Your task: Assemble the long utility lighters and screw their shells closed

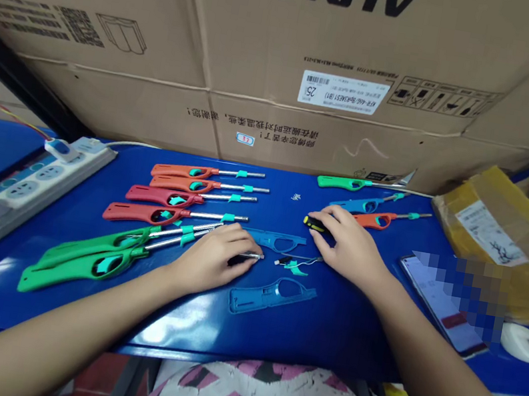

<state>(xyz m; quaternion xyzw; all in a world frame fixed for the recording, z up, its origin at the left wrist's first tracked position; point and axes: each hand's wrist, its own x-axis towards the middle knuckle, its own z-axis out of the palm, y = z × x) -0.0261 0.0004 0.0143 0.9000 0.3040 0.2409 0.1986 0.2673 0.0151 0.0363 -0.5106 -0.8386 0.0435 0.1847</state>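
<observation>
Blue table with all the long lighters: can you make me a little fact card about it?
Left hand: on a silver-tipped part
Right hand: holding a black-and-yellow tool
Between the hands: two blue shell halves, apart
Lighters on the left: two orange, two red, two green
Lighters on the right: green, blue, orange
Behind: cardboard box

Apparently inverted “AUX” on carton (pixel 272 30)

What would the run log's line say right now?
left hand: holds metal-tipped piece | right hand: holds yellow-black handle | table: blue shell halves, apart
</observation>
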